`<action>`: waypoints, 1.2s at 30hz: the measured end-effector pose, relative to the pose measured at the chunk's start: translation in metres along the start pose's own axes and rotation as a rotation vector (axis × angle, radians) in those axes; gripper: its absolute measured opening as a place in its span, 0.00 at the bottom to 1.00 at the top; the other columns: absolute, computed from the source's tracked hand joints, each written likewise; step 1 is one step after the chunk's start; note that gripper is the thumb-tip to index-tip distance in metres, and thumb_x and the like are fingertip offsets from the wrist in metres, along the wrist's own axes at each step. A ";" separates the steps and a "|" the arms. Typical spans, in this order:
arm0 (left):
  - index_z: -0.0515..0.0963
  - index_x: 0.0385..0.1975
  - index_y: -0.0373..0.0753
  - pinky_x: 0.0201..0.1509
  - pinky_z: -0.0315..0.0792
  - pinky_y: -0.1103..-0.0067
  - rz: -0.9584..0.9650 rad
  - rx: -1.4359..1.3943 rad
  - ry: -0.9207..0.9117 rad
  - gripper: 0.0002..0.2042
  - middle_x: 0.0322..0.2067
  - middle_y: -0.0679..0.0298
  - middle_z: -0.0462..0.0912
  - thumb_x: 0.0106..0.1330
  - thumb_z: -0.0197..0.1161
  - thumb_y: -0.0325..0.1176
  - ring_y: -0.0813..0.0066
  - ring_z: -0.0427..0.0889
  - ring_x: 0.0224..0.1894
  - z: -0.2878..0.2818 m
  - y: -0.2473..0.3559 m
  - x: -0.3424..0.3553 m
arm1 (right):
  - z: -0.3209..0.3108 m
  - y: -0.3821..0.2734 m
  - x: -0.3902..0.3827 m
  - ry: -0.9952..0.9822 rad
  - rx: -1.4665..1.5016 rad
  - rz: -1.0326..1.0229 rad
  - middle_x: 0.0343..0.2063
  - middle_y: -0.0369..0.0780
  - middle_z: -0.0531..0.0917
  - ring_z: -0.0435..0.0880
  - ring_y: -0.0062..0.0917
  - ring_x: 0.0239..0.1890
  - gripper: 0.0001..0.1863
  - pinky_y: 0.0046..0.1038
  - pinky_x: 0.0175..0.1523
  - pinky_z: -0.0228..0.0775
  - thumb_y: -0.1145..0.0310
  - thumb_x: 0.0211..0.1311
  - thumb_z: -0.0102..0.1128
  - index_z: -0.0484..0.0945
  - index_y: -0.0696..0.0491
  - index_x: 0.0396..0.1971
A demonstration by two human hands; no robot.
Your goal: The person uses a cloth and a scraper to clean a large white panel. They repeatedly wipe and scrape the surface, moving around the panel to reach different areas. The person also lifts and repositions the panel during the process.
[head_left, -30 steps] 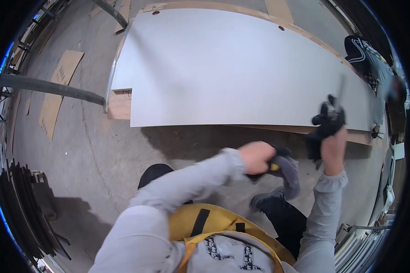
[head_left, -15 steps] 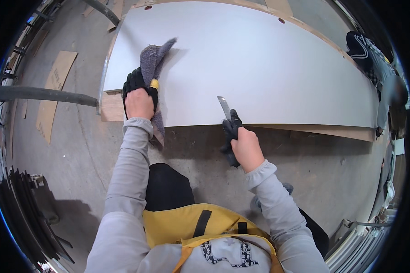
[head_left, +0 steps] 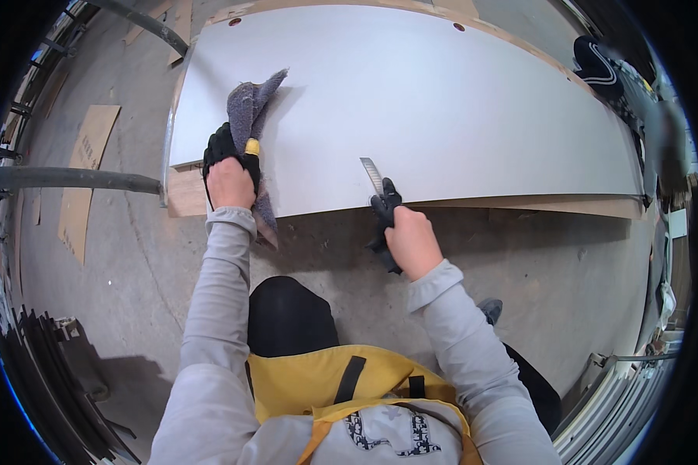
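A long white panel (head_left: 442,108) lies on wooden boards (head_left: 184,191). At its left end my left hand (head_left: 230,167), in a partly black glove, is closed on a grey fluffy cloth (head_left: 247,105) that lies on the panel and hangs over the front edge. A small yellow piece (head_left: 252,147), too small to identify, is beside the fingers. My right hand (head_left: 399,232), also partly gloved in black, grips a utility knife (head_left: 371,174). Its silver blade points up and slightly left over the panel, near the middle of the front edge.
Another person (head_left: 620,85) crouches at the panel's right end. Grey metal tubes (head_left: 93,178) reach in from the left, over a cardboard sheet (head_left: 85,139) on the concrete floor (head_left: 155,287). Dark boards (head_left: 31,364) lean at the lower left, pale strips (head_left: 628,395) at the lower right.
My left hand has swung up and left onto the panel's left end with the cloth. My right hand has moved left from the right part, carrying the knife, and has shifted little since half a second ago.
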State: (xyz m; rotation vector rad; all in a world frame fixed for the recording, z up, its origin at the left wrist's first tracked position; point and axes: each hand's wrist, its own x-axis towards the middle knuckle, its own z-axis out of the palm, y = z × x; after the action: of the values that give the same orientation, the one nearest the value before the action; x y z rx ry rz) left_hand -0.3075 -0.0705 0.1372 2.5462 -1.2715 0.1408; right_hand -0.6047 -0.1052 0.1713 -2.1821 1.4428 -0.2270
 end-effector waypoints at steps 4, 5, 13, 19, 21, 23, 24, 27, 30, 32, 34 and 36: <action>0.76 0.23 0.32 0.41 0.71 0.60 0.031 0.052 0.035 0.06 0.28 0.46 0.79 0.52 0.58 0.28 0.48 0.77 0.35 0.005 -0.004 -0.002 | -0.002 0.002 0.011 0.017 0.008 0.070 0.26 0.54 0.79 0.79 0.50 0.32 0.06 0.45 0.39 0.72 0.73 0.49 0.55 0.74 0.61 0.25; 0.75 0.23 0.32 0.40 0.71 0.60 0.029 0.041 0.038 0.05 0.28 0.46 0.79 0.53 0.58 0.28 0.48 0.77 0.35 0.005 -0.004 -0.001 | 0.005 -0.006 0.007 -0.061 0.012 -0.003 0.26 0.53 0.79 0.79 0.50 0.32 0.06 0.45 0.39 0.72 0.73 0.49 0.55 0.74 0.61 0.25; 0.73 0.40 0.32 0.44 0.69 0.60 0.017 -0.021 -0.023 0.13 0.35 0.46 0.79 0.57 0.55 0.32 0.48 0.76 0.39 0.008 -0.019 0.002 | 0.003 0.018 -0.047 -0.094 0.340 0.040 0.25 0.55 0.78 0.77 0.51 0.32 0.07 0.44 0.38 0.69 0.73 0.47 0.54 0.73 0.62 0.24; 0.63 0.58 0.34 0.57 0.63 0.62 0.223 -0.071 -0.093 0.25 0.53 0.47 0.70 0.59 0.53 0.34 0.51 0.68 0.55 0.014 0.070 -0.014 | -0.010 0.087 -0.054 0.303 0.371 0.345 0.25 0.56 0.78 0.76 0.52 0.33 0.08 0.44 0.38 0.68 0.73 0.45 0.53 0.74 0.63 0.24; 0.67 0.54 0.33 0.59 0.62 0.62 0.204 -0.180 -0.243 0.23 0.51 0.46 0.72 0.58 0.54 0.34 0.50 0.67 0.57 0.016 0.124 -0.020 | 0.001 0.071 -0.052 0.197 0.150 0.201 0.27 0.54 0.77 0.76 0.51 0.33 0.09 0.44 0.40 0.69 0.71 0.45 0.55 0.73 0.62 0.23; 0.74 0.39 0.31 0.54 0.65 0.60 0.122 -0.194 -0.348 0.15 0.42 0.43 0.76 0.55 0.54 0.33 0.47 0.71 0.49 0.017 0.150 -0.028 | 0.008 0.050 -0.046 0.140 0.063 0.100 0.26 0.53 0.77 0.77 0.49 0.32 0.07 0.44 0.40 0.70 0.71 0.45 0.55 0.73 0.60 0.23; 0.77 0.29 0.29 0.48 0.67 0.58 0.179 -0.252 -0.090 0.11 0.35 0.41 0.78 0.53 0.54 0.32 0.44 0.75 0.42 0.035 0.144 -0.034 | 0.010 0.040 -0.040 0.111 0.041 0.066 0.26 0.52 0.77 0.77 0.48 0.31 0.07 0.44 0.39 0.70 0.72 0.46 0.55 0.73 0.60 0.23; 0.76 0.21 0.28 0.45 0.66 0.56 0.085 -0.366 -0.072 0.09 0.29 0.41 0.78 0.52 0.52 0.29 0.43 0.75 0.37 0.040 0.146 -0.035 | -0.008 0.064 -0.029 0.097 -0.018 0.128 0.28 0.52 0.79 0.78 0.48 0.33 0.07 0.45 0.40 0.70 0.70 0.48 0.52 0.74 0.58 0.25; 0.74 0.21 0.28 0.44 0.66 0.55 0.071 -0.312 -0.024 0.08 0.28 0.42 0.78 0.50 0.50 0.27 0.42 0.75 0.36 0.046 0.140 -0.036 | -0.030 0.108 -0.023 0.099 -0.012 0.199 0.29 0.52 0.79 0.78 0.49 0.34 0.08 0.46 0.42 0.70 0.69 0.50 0.51 0.75 0.58 0.25; 0.74 0.22 0.28 0.43 0.66 0.55 0.086 -0.298 -0.019 0.08 0.28 0.42 0.77 0.49 0.49 0.26 0.42 0.74 0.36 0.051 0.138 -0.036 | -0.047 0.145 -0.022 0.156 -0.057 0.270 0.29 0.53 0.79 0.78 0.50 0.35 0.09 0.46 0.42 0.69 0.69 0.50 0.51 0.74 0.59 0.26; 0.73 0.23 0.28 0.42 0.65 0.55 0.074 -0.278 -0.002 0.08 0.28 0.41 0.77 0.50 0.49 0.26 0.41 0.74 0.36 0.058 0.133 -0.035 | -0.071 0.180 -0.020 0.202 -0.034 0.320 0.29 0.54 0.79 0.77 0.51 0.36 0.09 0.47 0.43 0.69 0.69 0.50 0.51 0.74 0.60 0.26; 0.73 0.24 0.28 0.42 0.65 0.55 0.048 -0.279 0.014 0.08 0.29 0.40 0.76 0.52 0.47 0.26 0.40 0.73 0.37 0.064 0.131 -0.035 | -0.091 0.221 -0.017 0.201 -0.063 0.347 0.30 0.55 0.79 0.77 0.51 0.37 0.09 0.46 0.43 0.69 0.68 0.50 0.52 0.74 0.59 0.27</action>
State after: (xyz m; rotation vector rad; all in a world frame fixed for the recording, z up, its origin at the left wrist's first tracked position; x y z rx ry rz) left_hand -0.4354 -0.1375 0.0970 2.2760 -1.2515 -0.0084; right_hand -0.8285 -0.1866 0.1414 -1.9579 1.9346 -0.2864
